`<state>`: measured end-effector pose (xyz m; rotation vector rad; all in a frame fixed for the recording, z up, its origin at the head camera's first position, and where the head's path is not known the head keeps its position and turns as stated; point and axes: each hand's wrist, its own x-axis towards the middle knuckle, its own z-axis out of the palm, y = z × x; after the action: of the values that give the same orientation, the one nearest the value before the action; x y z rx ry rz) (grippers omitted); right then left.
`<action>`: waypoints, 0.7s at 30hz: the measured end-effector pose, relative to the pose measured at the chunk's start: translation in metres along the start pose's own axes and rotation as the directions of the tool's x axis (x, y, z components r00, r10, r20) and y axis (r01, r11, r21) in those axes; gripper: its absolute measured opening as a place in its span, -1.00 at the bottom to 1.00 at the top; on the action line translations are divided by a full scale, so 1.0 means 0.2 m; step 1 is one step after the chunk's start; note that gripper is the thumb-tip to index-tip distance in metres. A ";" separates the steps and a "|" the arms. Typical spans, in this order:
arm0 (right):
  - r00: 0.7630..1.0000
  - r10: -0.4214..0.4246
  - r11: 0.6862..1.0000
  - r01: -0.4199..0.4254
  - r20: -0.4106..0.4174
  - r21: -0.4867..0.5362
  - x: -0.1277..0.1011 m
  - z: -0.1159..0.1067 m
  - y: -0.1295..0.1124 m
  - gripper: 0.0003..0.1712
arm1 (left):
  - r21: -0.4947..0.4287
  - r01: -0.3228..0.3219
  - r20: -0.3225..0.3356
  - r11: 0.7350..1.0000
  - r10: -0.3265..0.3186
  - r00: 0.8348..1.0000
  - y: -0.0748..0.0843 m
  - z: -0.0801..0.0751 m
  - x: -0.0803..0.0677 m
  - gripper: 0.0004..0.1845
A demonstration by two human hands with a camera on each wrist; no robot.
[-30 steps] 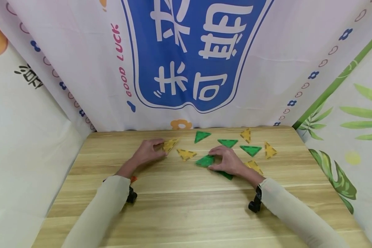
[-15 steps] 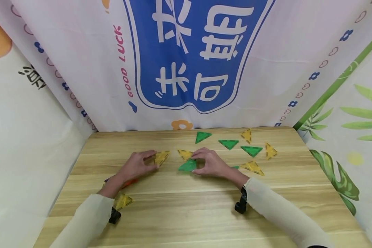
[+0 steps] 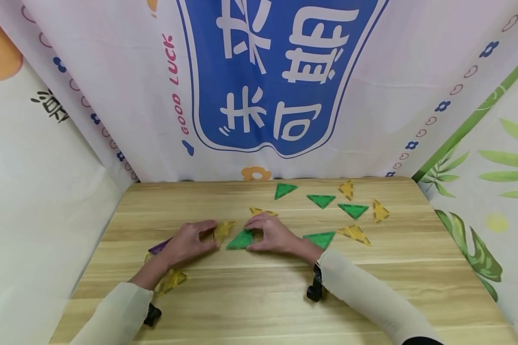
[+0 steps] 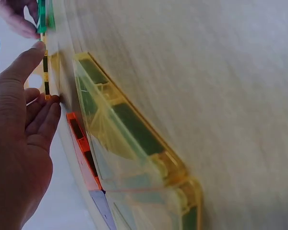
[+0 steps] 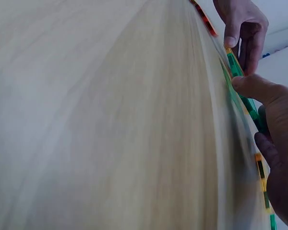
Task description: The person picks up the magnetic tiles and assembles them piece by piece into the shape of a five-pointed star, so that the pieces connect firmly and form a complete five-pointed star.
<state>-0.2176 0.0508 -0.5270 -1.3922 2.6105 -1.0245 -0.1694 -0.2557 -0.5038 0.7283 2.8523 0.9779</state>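
Observation:
My left hand (image 3: pixel 187 247) pinches a yellow triangular magnetic tile (image 3: pixel 224 231) by its edges between thumb and fingers, just over the wooden table. To its right, my right hand (image 3: pixel 273 235) pinches a green triangular magnetic tile (image 3: pixel 240 239), whose pointed end faces the yellow one. A narrow gap parts the two tiles in the head view. In the left wrist view, the held yellow tile stands edge-on beyond another yellow tile (image 4: pixel 125 124) on the table. Beside that lies an orange tile (image 4: pixel 84 148), hidden behind the left arm in the head view.
A purple tile (image 3: pixel 158 247) and yellow tiles (image 3: pixel 172 280) lie by my left forearm. Behind my right hand is a partly covered yellow tile (image 3: pixel 263 211). More green tiles (image 3: pixel 353 210) and yellow tiles (image 3: pixel 355 234) are scattered rightward. A printed cloth (image 3: pixel 155 158) hangs at the table's back edge.
My left hand has drawn the yellow tile left and toward me. The right hand has carried its green tile left, uncovering another green tile behind it. The two held tiles are now closer together.

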 end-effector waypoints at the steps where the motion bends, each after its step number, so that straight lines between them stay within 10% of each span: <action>1: 1.000 -0.001 1.000 0.001 0.009 -0.005 0.01 0.01 0.00 -0.42 | 0.019 -0.006 0.003 1.000 0.006 1.000 0.00 0.00 0.00 -0.28; 21: 0.993 -0.004 1.000 0.005 0.114 -0.008 0.09 0.04 -0.01 -0.37 | 0.183 -0.060 0.045 0.981 0.053 0.998 0.01 0.05 0.01 -0.27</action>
<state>-0.2242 0.0326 -0.5279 -1.4144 2.5345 -0.9064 -0.1688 -0.2479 -0.5098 0.8376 2.9292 0.7018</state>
